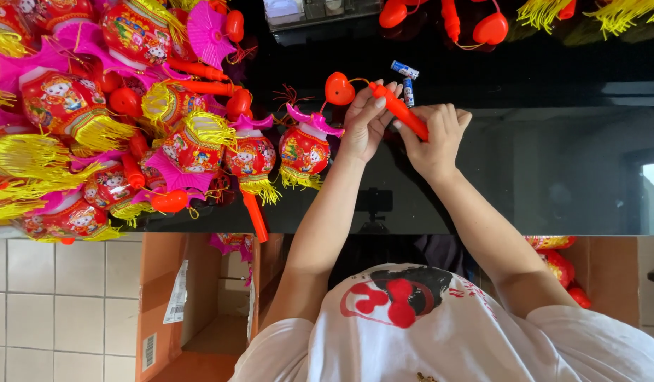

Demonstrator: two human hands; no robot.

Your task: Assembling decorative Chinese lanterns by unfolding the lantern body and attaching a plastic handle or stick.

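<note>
Item: orange lantern handle, held over the black glass table. I logged left hand pinching its upper end, right hand wrapped around the lower shaft. Two batteries lay just beyond. Advice: steady shaft, twist gently.

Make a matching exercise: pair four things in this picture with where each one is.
Things:
1. orange stick
2. batteries
3. cardboard box
4. lantern pile

Places:
A. on the tiled floor, below the table edge
B. heaped on the table's left side
C. gripped by left hand and right hand
D. on the black table, just beyond the fingers

Pairs: 1-C, 2-D, 3-A, 4-B
</note>
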